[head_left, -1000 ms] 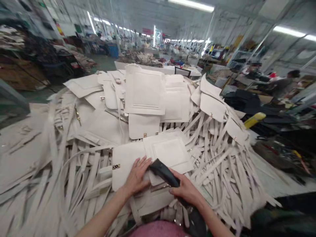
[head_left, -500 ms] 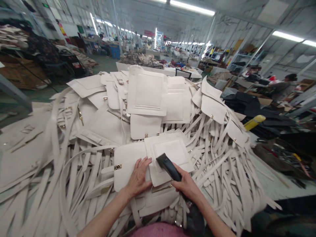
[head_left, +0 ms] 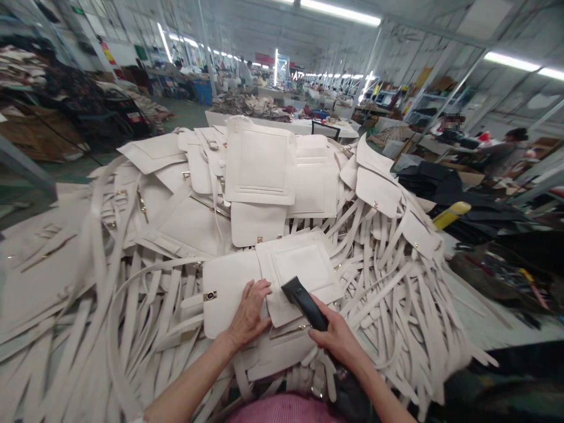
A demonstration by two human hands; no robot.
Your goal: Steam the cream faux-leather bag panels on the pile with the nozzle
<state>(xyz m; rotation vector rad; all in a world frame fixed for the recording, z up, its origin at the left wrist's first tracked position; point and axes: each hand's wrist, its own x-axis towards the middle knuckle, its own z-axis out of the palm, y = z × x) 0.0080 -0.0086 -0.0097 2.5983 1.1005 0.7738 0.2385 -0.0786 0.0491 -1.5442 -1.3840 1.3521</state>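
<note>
Our right hand: curled round one black tool, over one cream bag. Our left hand: open, gripping nothing, on that bag's flap.

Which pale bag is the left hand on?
The front bag, its flap laid out leftward with a gold clasp; the left hand rests on that flap. The bags behind have no hand on them.

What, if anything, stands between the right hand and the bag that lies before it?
Only the tool that the right hand holds: it reaches over the bag, touching or not I cannot tell. Nothing else visible stands between them; the left hand lies to the tool's left.
</note>
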